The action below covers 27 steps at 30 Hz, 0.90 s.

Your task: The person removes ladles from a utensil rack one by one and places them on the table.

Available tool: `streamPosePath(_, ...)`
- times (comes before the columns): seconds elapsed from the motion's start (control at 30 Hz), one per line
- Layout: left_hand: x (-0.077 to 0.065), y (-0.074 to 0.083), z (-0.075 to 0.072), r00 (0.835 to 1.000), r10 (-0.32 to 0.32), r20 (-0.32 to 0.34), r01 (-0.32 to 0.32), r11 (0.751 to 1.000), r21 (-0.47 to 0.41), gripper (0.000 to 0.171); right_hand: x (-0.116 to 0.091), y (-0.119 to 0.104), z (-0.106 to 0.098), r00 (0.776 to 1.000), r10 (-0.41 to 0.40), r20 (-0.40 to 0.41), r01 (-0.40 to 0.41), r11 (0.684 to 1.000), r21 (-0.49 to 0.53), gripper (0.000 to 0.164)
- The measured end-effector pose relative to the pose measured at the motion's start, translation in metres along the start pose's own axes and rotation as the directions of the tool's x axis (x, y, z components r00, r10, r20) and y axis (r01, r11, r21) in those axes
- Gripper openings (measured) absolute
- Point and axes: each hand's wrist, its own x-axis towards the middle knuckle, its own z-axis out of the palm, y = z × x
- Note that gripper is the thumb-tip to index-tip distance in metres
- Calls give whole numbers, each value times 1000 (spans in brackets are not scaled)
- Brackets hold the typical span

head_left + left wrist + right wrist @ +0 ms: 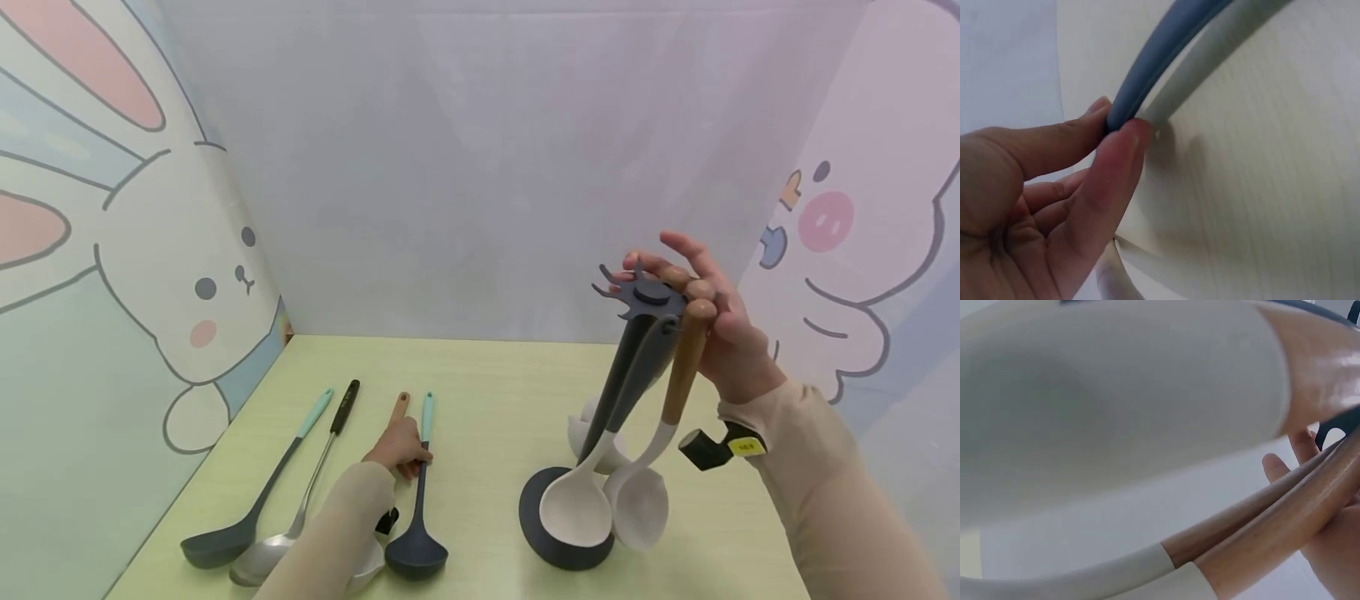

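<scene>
My left hand (401,446) pinches the dark shaft of a ladle (417,550) with a mint handle, which lies on the table. Close up in the left wrist view, thumb and forefinger meet on this dark shaft (1147,69); a pale shaft (1210,59) runs beside it. At the right, a black utensil stand (534,521) bears white ladles (576,508), several with wooden handles and one with a grey handle. My right hand (731,333) reaches behind the handles near the hooked top, touching them with fingers extended. In the right wrist view, wooden handles (1279,550) rest against the palm.
Left of my left hand lie a dark ladle (225,543) with a mint handle and a steel ladle (262,560) with a black grip. A wooden-handled ladle (401,406) is partly hidden under my left arm. A pale cloth wall (480,183) stands behind the table.
</scene>
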Motion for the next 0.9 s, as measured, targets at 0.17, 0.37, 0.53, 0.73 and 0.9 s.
streamPosePath(0.17,-2,3,1,1000,13,-27,-13,1000,18,23,-5,-2,5,996,12,-85,-10,1000,25,73)
streamPosePath(0.37,-4,5,1,997,47,-55,-42,994,100,25,-7,-3,6,994,-10,-109,1,997,-77,69)
streamPosePath(0.53,-6,14,-7,980,138,-145,-95,958,271,29,-11,-5,10,986,2,-169,-35,981,-190,68)
streamPosePath(0.73,-15,38,-27,932,339,-127,-300,919,255,34,-11,-5,13,977,-6,-213,-53,961,-270,67)
streamPosePath(0.9,-34,72,-37,873,487,-26,-481,869,119,61,-11,-4,16,968,-19,-249,-61,949,-311,67)
